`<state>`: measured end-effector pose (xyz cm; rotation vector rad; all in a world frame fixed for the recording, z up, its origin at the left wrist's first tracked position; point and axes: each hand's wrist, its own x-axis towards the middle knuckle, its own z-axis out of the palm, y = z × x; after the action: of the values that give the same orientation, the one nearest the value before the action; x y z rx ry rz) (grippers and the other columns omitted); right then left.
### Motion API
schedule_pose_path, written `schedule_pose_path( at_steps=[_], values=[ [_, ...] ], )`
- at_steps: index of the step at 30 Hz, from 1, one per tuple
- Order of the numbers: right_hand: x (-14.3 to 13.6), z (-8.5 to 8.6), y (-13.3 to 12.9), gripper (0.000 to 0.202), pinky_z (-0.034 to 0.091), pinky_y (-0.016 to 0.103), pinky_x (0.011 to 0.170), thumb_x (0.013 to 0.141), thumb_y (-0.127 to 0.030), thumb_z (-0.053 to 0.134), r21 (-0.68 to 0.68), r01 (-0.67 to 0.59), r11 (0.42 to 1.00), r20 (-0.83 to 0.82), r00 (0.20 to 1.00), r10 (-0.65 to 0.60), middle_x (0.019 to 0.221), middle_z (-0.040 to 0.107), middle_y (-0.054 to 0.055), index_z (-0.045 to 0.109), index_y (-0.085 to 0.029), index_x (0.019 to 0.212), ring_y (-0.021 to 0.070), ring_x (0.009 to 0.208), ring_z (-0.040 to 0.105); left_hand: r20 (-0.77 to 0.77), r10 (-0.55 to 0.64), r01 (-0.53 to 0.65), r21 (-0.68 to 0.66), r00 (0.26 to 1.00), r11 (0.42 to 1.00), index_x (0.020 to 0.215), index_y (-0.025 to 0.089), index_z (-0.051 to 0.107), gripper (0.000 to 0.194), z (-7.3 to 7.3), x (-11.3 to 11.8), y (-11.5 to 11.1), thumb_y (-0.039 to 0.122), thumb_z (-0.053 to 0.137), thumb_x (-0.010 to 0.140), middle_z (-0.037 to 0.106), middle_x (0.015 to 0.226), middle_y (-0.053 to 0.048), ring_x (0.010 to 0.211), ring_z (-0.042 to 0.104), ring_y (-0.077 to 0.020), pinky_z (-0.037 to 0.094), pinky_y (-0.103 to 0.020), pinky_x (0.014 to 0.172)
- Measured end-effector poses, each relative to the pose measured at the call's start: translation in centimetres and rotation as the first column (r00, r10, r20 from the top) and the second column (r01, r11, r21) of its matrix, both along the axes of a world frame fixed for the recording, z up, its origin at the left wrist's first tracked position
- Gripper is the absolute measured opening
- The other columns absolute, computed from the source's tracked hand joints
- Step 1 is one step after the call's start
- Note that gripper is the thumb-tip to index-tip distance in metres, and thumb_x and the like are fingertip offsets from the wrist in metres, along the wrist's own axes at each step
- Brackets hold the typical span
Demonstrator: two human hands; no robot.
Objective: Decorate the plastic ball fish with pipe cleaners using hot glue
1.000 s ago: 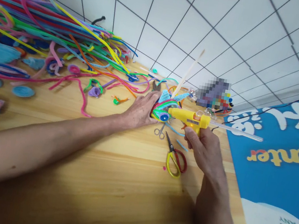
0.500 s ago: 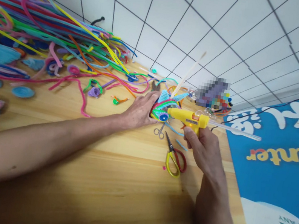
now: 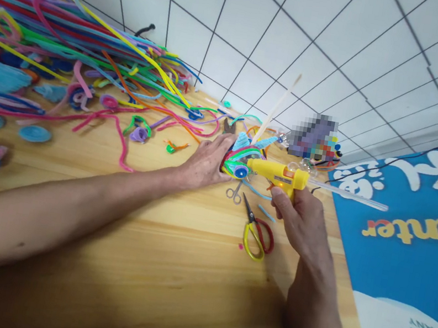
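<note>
My left hand (image 3: 207, 161) is wrapped round the far side of a colourful pipe-cleaner figure (image 3: 240, 162) with light-blue pointed pieces and a round blue disc. A pale stick (image 3: 275, 109) rises from behind it. In my right hand (image 3: 298, 214) is a yellow glue gun (image 3: 280, 175), with a clear glue stick (image 3: 356, 196) jutting from its back. The gun's nozzle points left at the figure and lies very close to it; whether they touch cannot be made out. Nearer me lie small silver scissors (image 3: 235, 193) and scissors with red and yellow handles (image 3: 254, 238).
A heap of coloured pipe cleaners (image 3: 76, 34) covers the table's back left. Light-blue discs (image 3: 35, 134) lie at the left. Pliers (image 3: 229, 126) rest behind the figure. A blue printed board (image 3: 408, 235) is at the right, by a tiled wall (image 3: 250, 29).
The glue gun and its glue stick have shifted slightly right with my right hand. My left hand still holds the figure in nearly the same place.
</note>
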<state>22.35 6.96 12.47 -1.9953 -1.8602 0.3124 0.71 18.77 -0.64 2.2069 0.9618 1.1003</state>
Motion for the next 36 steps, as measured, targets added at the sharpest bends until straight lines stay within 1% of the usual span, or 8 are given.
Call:
schedule_pose_path(
  at_steps=[5,9,14,21,25,29,36],
  values=[
    [-0.02,0.06,-0.15,0.046,0.04,0.034,0.061,0.096,-0.064,0.054,-0.006,-0.008,1.0,-0.006,1.0,0.008,0.068,0.063,0.004,0.062,-0.023,0.078,0.0214,0.064,0.056,0.012,0.003,-0.003,-0.004,1.0,1.0,0.155,0.023,0.041,0.093,0.17,-0.01,-0.08,0.047,0.089,0.079,0.052,0.16,-0.02,0.151,0.049,-0.039,0.044,-0.06,0.119],
    [-0.26,-0.06,-0.03,0.044,0.04,0.033,0.061,0.097,-0.062,0.054,0.008,-0.038,0.999,-0.007,0.999,0.038,0.07,0.064,0.005,0.062,-0.023,0.079,0.021,0.064,0.056,0.01,0.015,-0.014,-0.009,1.0,1.0,0.154,0.022,0.041,0.094,0.24,0.09,-0.11,0.043,0.09,0.078,0.053,0.159,-0.02,0.149,0.051,-0.0399,0.045,-0.059,0.118],
    [-0.12,-0.13,0.09,0.045,0.04,0.033,0.061,0.098,-0.063,0.054,0.027,-0.014,1.0,0.009,1.0,0.013,0.071,0.066,0.005,0.063,-0.022,0.08,0.0214,0.065,0.057,-0.001,0.01,-0.01,-0.009,1.0,1.0,0.156,0.021,0.038,0.096,0.3,0.06,-0.13,0.045,0.089,0.079,0.052,0.159,-0.02,0.15,0.05,-0.0404,0.044,-0.06,0.119],
    [0.34,-0.12,-0.06,0.049,0.039,0.034,0.06,0.096,-0.067,0.054,0.017,0.0,1.0,0.002,1.0,0.0,0.068,0.064,0.005,0.062,-0.023,0.078,0.0218,0.063,0.056,-0.012,0.018,-0.018,0.001,1.0,1.0,0.156,0.021,0.038,0.094,0.18,0.04,-0.16,0.046,0.089,0.08,0.052,0.159,-0.018,0.149,0.05,-0.0394,0.044,-0.058,0.119],
    [0.0,-0.13,0.02,0.046,0.04,0.034,0.06,0.097,-0.064,0.053,0.022,-0.025,0.999,-0.01,1.0,0.025,0.069,0.065,0.006,0.063,-0.023,0.079,0.022,0.064,0.057,-0.005,0.023,-0.023,-0.002,1.0,1.0,0.157,0.021,0.037,0.095,0.13,0.11,-0.17,0.047,0.088,0.08,0.052,0.159,-0.019,0.15,0.049,-0.0397,0.044,-0.057,0.12],
    [-0.26,-0.13,0.08,0.045,0.04,0.033,0.06,0.097,-0.063,0.054,0.014,-0.038,0.999,-0.015,0.999,0.038,0.069,0.065,0.005,0.062,-0.023,0.079,0.0215,0.064,0.057,0.006,0.01,-0.01,0.009,1.0,1.0,0.157,0.022,0.037,0.094,-0.01,0.1,-0.06,0.048,0.087,0.081,0.052,0.159,-0.019,0.149,0.05,-0.0401,0.043,-0.059,0.12],
    [0.03,-0.24,-0.03,0.046,0.04,0.034,0.06,0.096,-0.064,0.054,0.015,-0.001,1.0,-0.026,1.0,0.002,0.069,0.063,0.005,0.063,-0.022,0.08,0.0215,0.063,0.056,-0.025,0.005,-0.005,0.003,1.0,1.0,0.158,0.021,0.035,0.097,0.09,0.02,-0.05,0.052,0.086,0.082,0.051,0.158,-0.02,0.15,0.048,-0.0412,0.043,-0.06,0.12]
  ],
)
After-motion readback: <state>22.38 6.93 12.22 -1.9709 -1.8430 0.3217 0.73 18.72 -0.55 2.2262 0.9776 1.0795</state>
